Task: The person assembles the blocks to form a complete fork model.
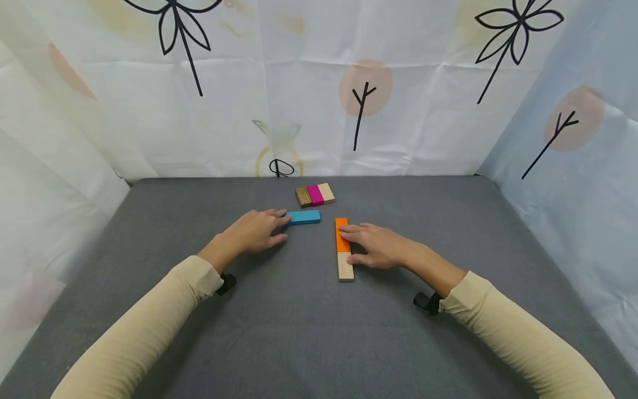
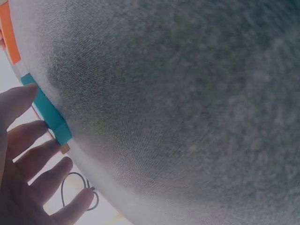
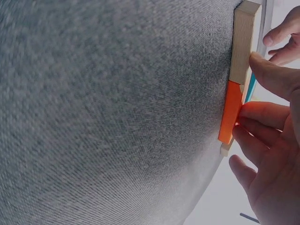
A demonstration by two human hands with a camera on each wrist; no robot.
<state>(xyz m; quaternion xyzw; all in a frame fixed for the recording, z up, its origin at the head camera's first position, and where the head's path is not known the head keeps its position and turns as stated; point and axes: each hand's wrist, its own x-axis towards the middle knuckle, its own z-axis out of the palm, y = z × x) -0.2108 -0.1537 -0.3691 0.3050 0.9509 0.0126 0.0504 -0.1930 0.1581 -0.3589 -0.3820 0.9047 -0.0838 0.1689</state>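
My left hand (image 1: 253,231) reaches to the left end of a blue wooden block (image 1: 305,217) that lies crosswise on the cloth. Its fingers are extended and spread, with the fingertips at the block, as the left wrist view also shows. An orange block (image 1: 342,235) and a plain wood block (image 1: 345,267) lie end to end in a line pointing away from me. Over the right side of this line rests my right hand (image 1: 381,245), fingertips on the orange block and thumb at the plain one. Its fingers look relaxed, not curled round either block.
Behind the blue block, a brown block (image 1: 303,197), a magenta block (image 1: 315,195) and a pale wood block (image 1: 326,193) lie side by side. Grey cloth (image 1: 279,332) covers the table. A white printed curtain (image 1: 309,100) hangs at the back and both sides.
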